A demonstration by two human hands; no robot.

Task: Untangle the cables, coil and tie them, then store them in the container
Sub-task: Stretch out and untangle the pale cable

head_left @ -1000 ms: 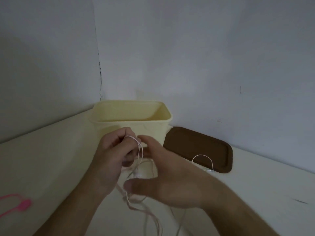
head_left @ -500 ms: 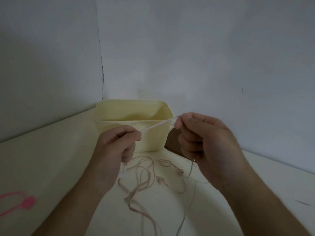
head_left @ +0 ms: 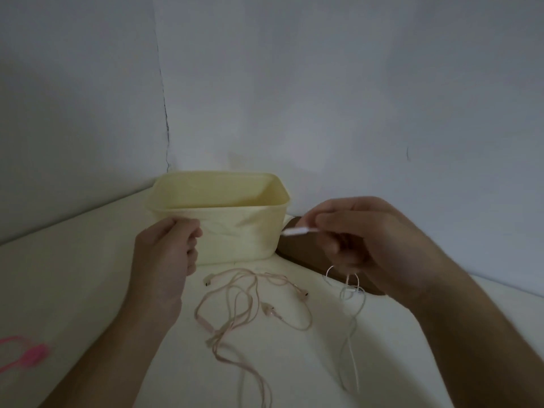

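Separating: right hand [head_left: 374,245] pinches white cable [head_left: 350,307] plug, right of container [head_left: 217,219].
Left hand [head_left: 167,254]: curled, holding nothing.
Advice: draw white cable away from pink earphones [head_left: 235,304] slowly.

The person's left hand [head_left: 164,248] hovers just in front of the container [head_left: 217,201], fingers curled and holding nothing. The right hand [head_left: 362,242], to the container's right, pinches a white cable [head_left: 297,231] between thumb and forefinger.

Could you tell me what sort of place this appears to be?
Probably a plain indoor room corner: a pale tabletop set against bare grey walls, holding a cream container, its brown lid and loose cables.
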